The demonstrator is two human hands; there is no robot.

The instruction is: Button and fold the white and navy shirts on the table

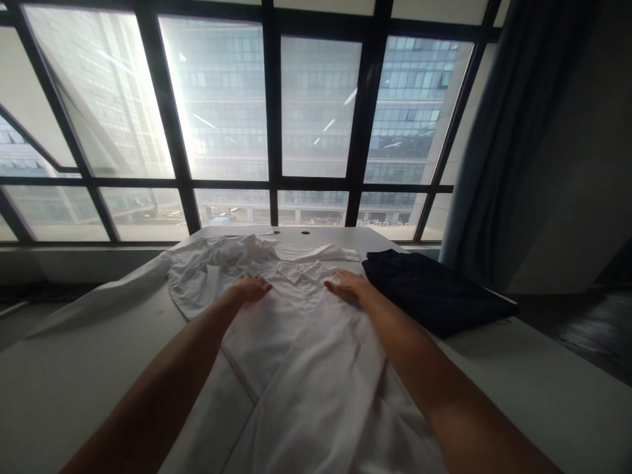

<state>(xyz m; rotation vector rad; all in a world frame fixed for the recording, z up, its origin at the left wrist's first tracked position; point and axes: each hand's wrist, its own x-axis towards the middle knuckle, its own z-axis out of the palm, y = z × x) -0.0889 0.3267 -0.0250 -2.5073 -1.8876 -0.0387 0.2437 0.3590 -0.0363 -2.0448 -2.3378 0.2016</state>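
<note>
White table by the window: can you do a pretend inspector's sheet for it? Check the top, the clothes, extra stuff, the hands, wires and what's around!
Surface: white table, with dark holes near its far edge.
Job's things: white garment, spread lengthwise, some wrinkles.
Clutter: folded dark cloth to the right; crumpled white fabric at the far left, perhaps part of the garment.
Grippers: bare left hand and right hand, both on the garment; whether they pinch it is unclear.
Cables: nothing seen.
Surroundings: dark-framed windows ahead, buildings outside, curtain at right.
</note>
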